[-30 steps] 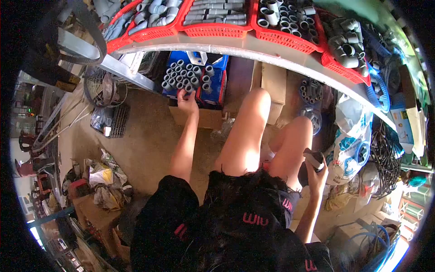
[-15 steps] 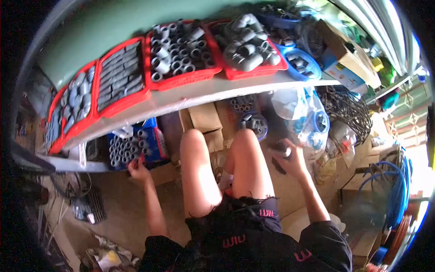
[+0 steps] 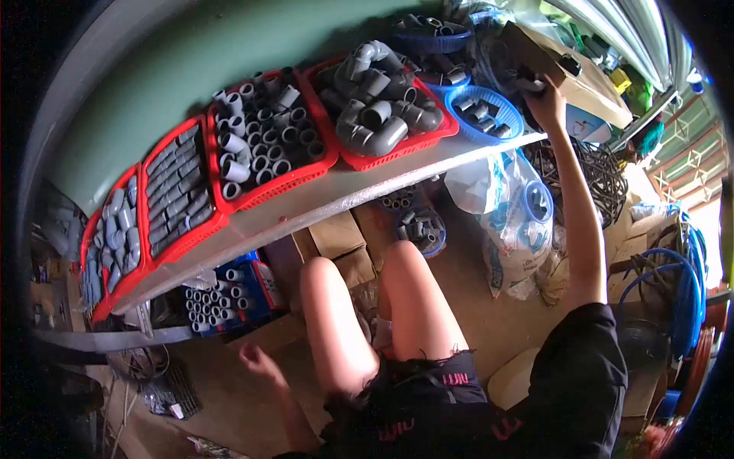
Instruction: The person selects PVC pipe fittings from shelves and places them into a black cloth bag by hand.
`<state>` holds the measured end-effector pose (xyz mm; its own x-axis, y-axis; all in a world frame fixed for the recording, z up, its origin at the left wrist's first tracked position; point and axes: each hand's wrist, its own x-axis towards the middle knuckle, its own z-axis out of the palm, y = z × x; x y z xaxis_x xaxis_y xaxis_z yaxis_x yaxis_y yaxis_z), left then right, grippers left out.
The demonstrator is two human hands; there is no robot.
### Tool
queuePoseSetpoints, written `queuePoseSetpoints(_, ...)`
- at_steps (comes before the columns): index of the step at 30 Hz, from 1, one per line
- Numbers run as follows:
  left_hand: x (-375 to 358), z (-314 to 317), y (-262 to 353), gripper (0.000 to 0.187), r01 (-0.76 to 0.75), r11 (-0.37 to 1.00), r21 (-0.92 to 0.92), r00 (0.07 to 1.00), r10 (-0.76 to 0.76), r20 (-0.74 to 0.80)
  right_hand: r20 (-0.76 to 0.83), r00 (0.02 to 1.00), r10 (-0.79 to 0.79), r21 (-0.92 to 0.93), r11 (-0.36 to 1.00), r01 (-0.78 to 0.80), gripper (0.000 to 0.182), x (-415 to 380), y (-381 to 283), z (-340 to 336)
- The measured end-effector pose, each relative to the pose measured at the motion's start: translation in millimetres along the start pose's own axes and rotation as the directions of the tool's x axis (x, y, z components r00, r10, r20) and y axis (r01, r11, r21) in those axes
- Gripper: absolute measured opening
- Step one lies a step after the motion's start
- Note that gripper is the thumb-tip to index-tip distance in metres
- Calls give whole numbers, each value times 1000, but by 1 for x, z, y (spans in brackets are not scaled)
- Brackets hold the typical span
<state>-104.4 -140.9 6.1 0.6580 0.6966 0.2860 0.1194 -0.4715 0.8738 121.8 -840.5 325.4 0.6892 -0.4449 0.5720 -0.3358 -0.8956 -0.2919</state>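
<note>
My right hand (image 3: 547, 107) is raised at the far right of the shelf, its fingers closed round a grey pipe fitting (image 3: 530, 83). It is beside an open cardboard box (image 3: 592, 84) and behind a round blue basket (image 3: 459, 126) of dark grey fittings. Low at the left, my left hand (image 3: 261, 362) hangs over the floor with its fingers loosely apart and nothing visible in them. Nearest to it is a blue box (image 3: 264, 287) packed with light grey pipe pieces (image 3: 214, 306), under the shelf.
Several red baskets (image 3: 283, 182) of grey fittings line the shelf (image 3: 359, 191). Below are cardboard boxes (image 3: 336, 233), another basket of fittings (image 3: 420, 229) and a white sack (image 3: 516, 260). Coiled blue hose (image 3: 692, 283) is at the right.
My right hand has risen from beside my knee to the shelf's right end with the grey fitting. My left hand has drawn back from the blue box, down toward me.
</note>
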Motion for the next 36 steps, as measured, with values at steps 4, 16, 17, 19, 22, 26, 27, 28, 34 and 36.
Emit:
queuePoseSetpoints(4,-40,-35,49,30,87,995,44,971,-95,218,245,969,21,-387,919,78,40,14,54,35)
queuePoseSetpoints(16,-41,-13,43,19,364,914,-179,930,-346,121,98,988,119,-385,920,-73,26,31,67,97)
queuePoseSetpoints(17,-39,-12,37,17,377,908,-184,924,-354,147,82,989,124,-374,924,-85,25,30,65,96)
queuePoseSetpoints(19,-38,-11,18,15,414,889,-198,904,-377,200,56,987,150,-331,936,-123,29,28,61,91)
queuePoseSetpoints(22,-35,0,26,15,292,947,-131,949,-270,164,18,980,196,-200,962,-188,46,18,55,76)
queuePoseSetpoints(26,-26,16,71,12,178,975,-131,970,-151,192,-94,976,196,-8,980,-198,52,-11,55,40)
queuePoseSetpoints(27,-25,20,85,11,170,971,-167,969,-134,206,-75,971,226,106,970,-217,50,-24,58,31)
queuePoseSetpoints(28,-23,24,100,11,162,966,-203,968,-116,221,-53,966,254,217,947,-237,48,-42,60,22)
queuePoseSetpoints(34,-17,38,229,17,360,893,-270,722,-84,687,366,922,127,652,673,-351,43,-186,14,-56)
queuePoseSetpoints(36,-30,47,274,26,352,923,-155,523,-57,850,551,834,-19,719,519,-463,46,-221,-40,-98)
